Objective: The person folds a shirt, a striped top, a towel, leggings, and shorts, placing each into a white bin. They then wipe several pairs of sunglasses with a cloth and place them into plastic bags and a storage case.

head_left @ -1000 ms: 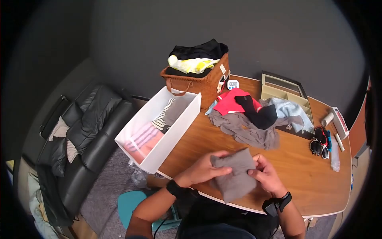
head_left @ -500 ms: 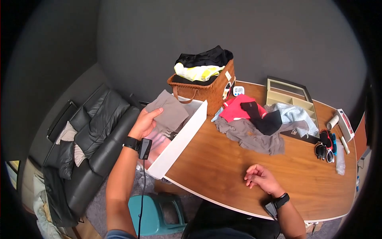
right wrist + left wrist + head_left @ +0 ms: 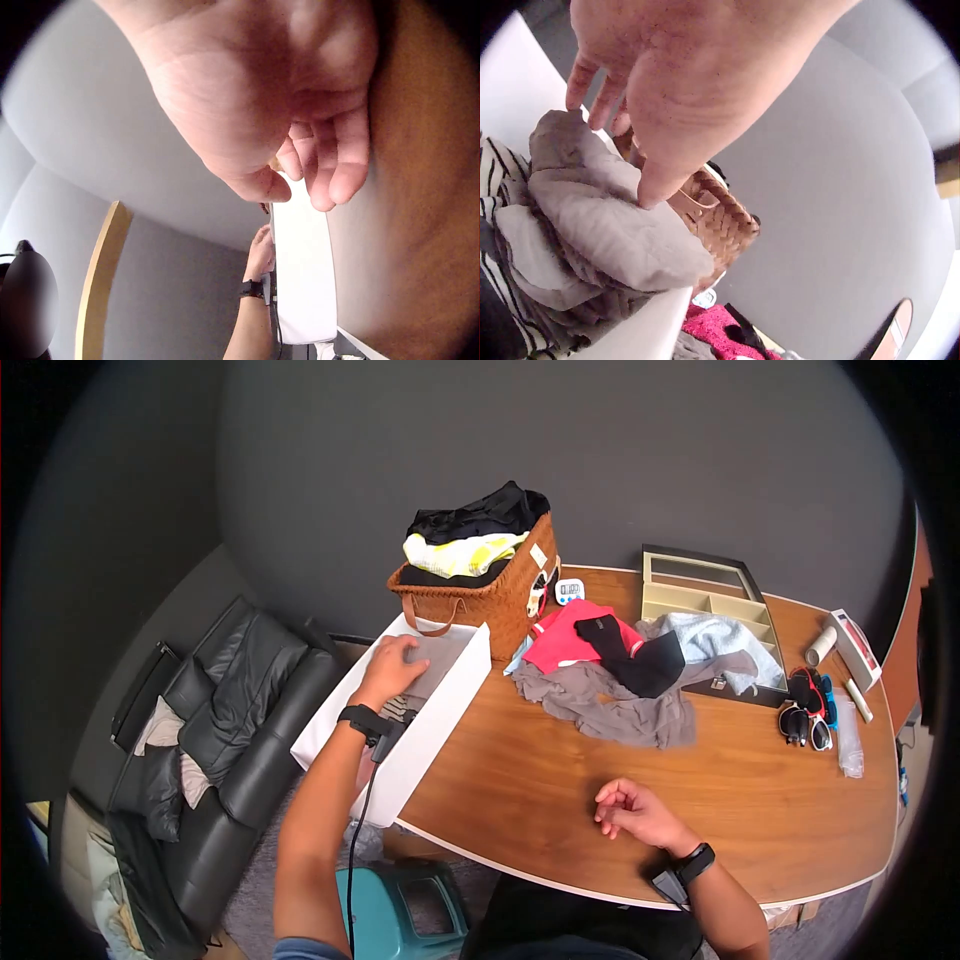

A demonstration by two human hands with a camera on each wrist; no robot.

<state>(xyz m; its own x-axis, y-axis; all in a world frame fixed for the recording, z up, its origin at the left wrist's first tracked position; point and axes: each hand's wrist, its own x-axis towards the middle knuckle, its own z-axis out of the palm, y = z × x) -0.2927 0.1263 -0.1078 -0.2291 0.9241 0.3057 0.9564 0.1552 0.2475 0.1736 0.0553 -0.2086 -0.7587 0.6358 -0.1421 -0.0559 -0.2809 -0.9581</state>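
My left hand [image 3: 388,672] is inside the far half of the white bin [image 3: 435,735]. In the left wrist view its fingers reach out fairly straight, and the fingertips and thumb touch the top of a folded grey garment [image 3: 619,217]. Black-and-white striped cloth [image 3: 499,176] lies beside that garment in the bin. Above the wooden table [image 3: 500,770], near its front edge, my right hand [image 3: 640,815] hangs with loosely curled fingers and holds nothing.
Behind the bin stands a woven brown basket [image 3: 470,600] heaped with clothes. A loose pile holds a red garment [image 3: 560,642], a black one [image 3: 650,665] and a grey one [image 3: 600,705]. A divided case [image 3: 690,600] and sunglasses [image 3: 820,732] lie right. A teal stool [image 3: 385,910] stands below.
The folded grey garment has gone from both hands to the left hand alone, then down into the white bin. The right hand has let go and stays over the table.
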